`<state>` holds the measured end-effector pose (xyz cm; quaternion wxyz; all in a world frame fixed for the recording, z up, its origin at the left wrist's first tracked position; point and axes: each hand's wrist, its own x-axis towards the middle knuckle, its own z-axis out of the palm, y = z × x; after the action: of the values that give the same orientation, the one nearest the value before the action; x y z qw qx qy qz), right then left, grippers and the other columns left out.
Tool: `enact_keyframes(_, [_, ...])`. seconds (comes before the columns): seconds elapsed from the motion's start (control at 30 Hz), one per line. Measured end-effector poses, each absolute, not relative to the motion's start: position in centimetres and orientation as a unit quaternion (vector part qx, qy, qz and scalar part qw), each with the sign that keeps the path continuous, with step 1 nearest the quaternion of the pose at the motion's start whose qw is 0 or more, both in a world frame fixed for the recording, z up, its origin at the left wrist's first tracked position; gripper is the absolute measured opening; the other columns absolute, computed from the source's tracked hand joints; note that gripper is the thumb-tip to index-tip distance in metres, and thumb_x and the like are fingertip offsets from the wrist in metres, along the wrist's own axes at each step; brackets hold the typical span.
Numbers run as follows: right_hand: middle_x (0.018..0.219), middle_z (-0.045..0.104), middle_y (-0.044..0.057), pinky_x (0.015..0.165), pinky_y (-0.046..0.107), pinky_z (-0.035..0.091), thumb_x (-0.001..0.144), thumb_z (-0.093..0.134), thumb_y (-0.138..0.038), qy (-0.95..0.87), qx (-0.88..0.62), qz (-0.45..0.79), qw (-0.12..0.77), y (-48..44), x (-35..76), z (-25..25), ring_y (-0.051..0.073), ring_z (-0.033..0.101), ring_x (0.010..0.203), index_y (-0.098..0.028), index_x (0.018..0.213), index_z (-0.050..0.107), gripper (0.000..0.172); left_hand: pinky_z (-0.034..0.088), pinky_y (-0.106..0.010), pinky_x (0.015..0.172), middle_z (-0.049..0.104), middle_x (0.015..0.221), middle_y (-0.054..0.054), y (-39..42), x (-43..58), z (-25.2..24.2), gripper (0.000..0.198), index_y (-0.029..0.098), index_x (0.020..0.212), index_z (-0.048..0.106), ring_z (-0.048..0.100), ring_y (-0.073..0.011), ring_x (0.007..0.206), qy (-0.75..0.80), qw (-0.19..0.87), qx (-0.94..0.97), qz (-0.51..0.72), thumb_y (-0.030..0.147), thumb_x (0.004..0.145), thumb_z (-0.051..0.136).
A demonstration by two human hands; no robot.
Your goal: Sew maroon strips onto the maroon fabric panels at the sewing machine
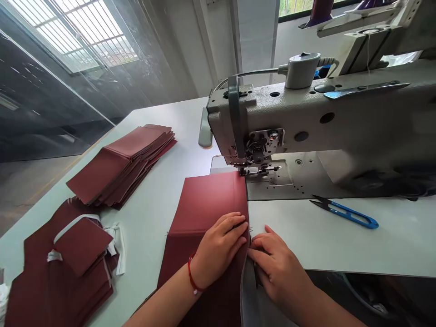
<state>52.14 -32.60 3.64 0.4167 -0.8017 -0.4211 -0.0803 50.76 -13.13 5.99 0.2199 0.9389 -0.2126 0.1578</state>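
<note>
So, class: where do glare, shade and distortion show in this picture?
Head view: the upper-left window glares, partly washed out; head view: the maroon panel is brighter toward the sewing machine, darker toward the wearer; head view again: the upper-left corner looks stretched.

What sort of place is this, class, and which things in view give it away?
Probably a sewing workshop: there is an industrial sewing machine with a maroon panel set at it, blue thread snips, and a stack of maroon pieces.
</note>
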Motion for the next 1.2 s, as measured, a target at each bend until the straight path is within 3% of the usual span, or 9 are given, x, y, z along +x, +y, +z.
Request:
enact_keyframes(0.3, [0.087,0.058,0.007,0.103,0.049,0.044,0.083,0.037,0.002,-0.405,-0.808,-0.147,0.403,-32.0,51.9,3.3,0.019,0.056,0.088,-0.016,0.092,0.065,0.034,0.057,-0.037,0.098,0.068,0.115,-0.010,-13.5,50.8,6.0,0.026,0.016,0.116,0.063,0.061,-0.0228,0.116,-0.217,0.195,0.937,0.192,0.013,0.093,0.052])
enact_keyframes(0.6, [0.089,0.058,0.007,0.106,0.049,0.041,0.079,0.041,-0.001,-0.415,-0.810,-0.113,0.399,-32.5,52.0,3.5,0.019,0.057,0.089,-0.016,0.088,0.064,0.028,0.057,-0.035,0.098,0.067,0.115,-0.009,-13.9,50.7,5.9,0.026,0.016,0.116,0.063,0.060,-0.0227,0.117,-0.206,0.172,0.945,0.188,0.013,0.093,0.052])
enact_keyframes(0.77, [0.108,0.063,0.009,0.098,0.035,0.051,0.080,0.037,0.001,-0.442,-0.781,-0.022,0.440,-33.6,54.1,4.6,0.016,0.061,0.096,-0.017,0.114,0.063,0.046,0.057,-0.036,0.097,0.068,0.112,-0.009,-14.0,50.8,5.6,0.021,0.015,0.112,0.062,0.061,-0.0230,0.114,-0.201,0.172,0.948,0.176,0.017,0.093,0.054])
enact_keyframes(0.83, [0.117,0.063,0.012,0.093,0.032,0.054,0.085,0.037,0.000,-0.469,-0.782,-0.039,0.409,-33.7,55.0,4.8,0.018,0.060,0.107,-0.014,0.123,0.060,0.046,0.057,-0.036,0.096,0.069,0.109,-0.009,-14.1,50.9,5.6,0.016,0.016,0.107,0.062,0.063,-0.0224,0.112,-0.189,0.190,0.947,0.174,0.018,0.093,0.055])
enact_keyframes(0.97, [0.115,0.066,0.012,0.099,0.043,0.051,0.089,0.039,-0.001,-0.528,-0.787,-0.099,0.302,-33.4,55.9,4.5,0.022,0.060,0.111,-0.012,0.121,0.061,0.041,0.058,-0.037,0.093,0.069,0.106,-0.009,-14.1,51.0,5.8,0.007,0.017,0.096,0.061,0.064,-0.0223,0.109,-0.166,0.242,0.942,0.164,0.020,0.092,0.055])
enact_keyframes(1.2, [0.114,0.066,0.015,0.094,0.043,0.055,0.089,0.039,-0.003,-0.569,-0.772,-0.150,0.239,-33.2,55.6,4.4,0.026,0.061,0.107,-0.005,0.119,0.063,0.038,0.054,-0.037,0.096,0.063,0.118,-0.010,-12.2,51.6,6.4,0.025,0.020,0.108,0.067,0.060,-0.0224,0.112,-0.152,0.303,0.936,0.099,0.028,0.084,0.069])
